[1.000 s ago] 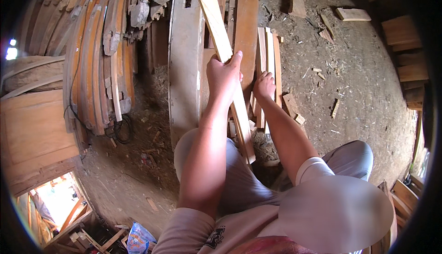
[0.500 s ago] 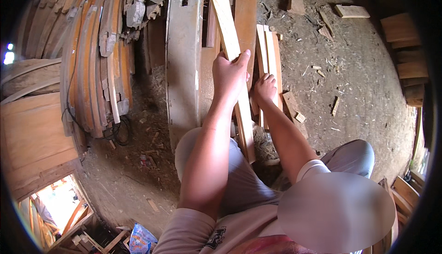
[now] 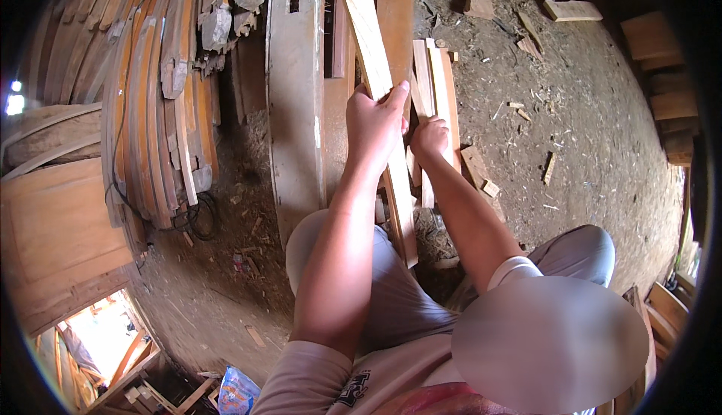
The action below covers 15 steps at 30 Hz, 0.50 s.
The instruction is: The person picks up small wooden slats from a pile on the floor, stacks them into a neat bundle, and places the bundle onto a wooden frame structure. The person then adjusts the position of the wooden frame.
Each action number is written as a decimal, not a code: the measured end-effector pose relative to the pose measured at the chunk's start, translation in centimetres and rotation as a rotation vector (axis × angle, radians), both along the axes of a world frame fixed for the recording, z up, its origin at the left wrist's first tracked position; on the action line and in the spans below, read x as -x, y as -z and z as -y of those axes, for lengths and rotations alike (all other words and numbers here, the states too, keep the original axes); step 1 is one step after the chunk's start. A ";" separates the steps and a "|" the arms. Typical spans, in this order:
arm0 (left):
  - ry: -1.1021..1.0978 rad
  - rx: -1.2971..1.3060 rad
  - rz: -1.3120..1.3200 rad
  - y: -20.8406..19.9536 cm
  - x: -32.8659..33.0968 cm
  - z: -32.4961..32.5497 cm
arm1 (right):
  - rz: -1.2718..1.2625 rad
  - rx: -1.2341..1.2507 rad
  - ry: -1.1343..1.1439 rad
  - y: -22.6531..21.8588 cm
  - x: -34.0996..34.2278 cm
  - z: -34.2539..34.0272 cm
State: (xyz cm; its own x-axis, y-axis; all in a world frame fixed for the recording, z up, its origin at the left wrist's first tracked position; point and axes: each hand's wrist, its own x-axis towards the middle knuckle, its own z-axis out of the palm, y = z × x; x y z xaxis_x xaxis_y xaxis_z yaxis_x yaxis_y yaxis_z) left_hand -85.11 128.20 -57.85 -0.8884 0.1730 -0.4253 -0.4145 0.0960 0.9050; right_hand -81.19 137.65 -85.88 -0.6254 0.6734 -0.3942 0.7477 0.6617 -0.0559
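Note:
My left hand (image 3: 374, 125) is wrapped round a long pale wooden plank (image 3: 366, 35), its thumb lying along the top face. The plank slants from beyond the hand back towards my lap, its near end between my knees. To the right, my right hand (image 3: 430, 138) has its fingers curled closed on a narrow wooden slat (image 3: 422, 76). Beside that slat lie a paler strip (image 3: 436, 76) and a browner one (image 3: 452, 114), close together. The undersides of the fingers are hidden.
A wide grey board (image 3: 295, 106) and a brown board (image 3: 395, 16) lie lengthwise before me. Curved timbers (image 3: 150, 106) are stacked at the left, with a black cable (image 3: 199, 219) near their foot. Offcuts (image 3: 475, 165) and shavings litter the dirt floor (image 3: 579, 121).
My right hand has closed more tightly and shifted slightly up and left. The slat under it has splayed away from the paler strip at its far end. My left hand keeps its grip.

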 end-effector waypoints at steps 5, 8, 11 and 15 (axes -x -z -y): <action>-0.015 0.013 0.005 0.4 0.2 0.5 | 0.000 0.241 0.212 -2.1 0.6 -0.3; 0.009 -0.011 0.000 0.8 0.4 -0.2 | -0.104 0.423 -0.009 1.8 -1.4 -3.6; 0.042 -0.014 0.020 0.5 0.3 -1.4 | -0.199 0.455 -0.124 5.3 -3.1 -6.6; 0.003 0.030 0.000 1.4 0.7 -0.5 | -0.458 1.242 0.634 -2.4 -3.6 -6.6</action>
State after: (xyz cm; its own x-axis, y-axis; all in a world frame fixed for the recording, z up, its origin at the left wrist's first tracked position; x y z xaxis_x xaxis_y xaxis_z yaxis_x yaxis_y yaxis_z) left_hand -85.79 128.67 -59.20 -0.8878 0.1628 -0.4305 -0.4145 0.1240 0.9016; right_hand -77.57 144.21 -83.47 -0.5877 0.2607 -0.7659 0.6495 -0.4126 -0.6387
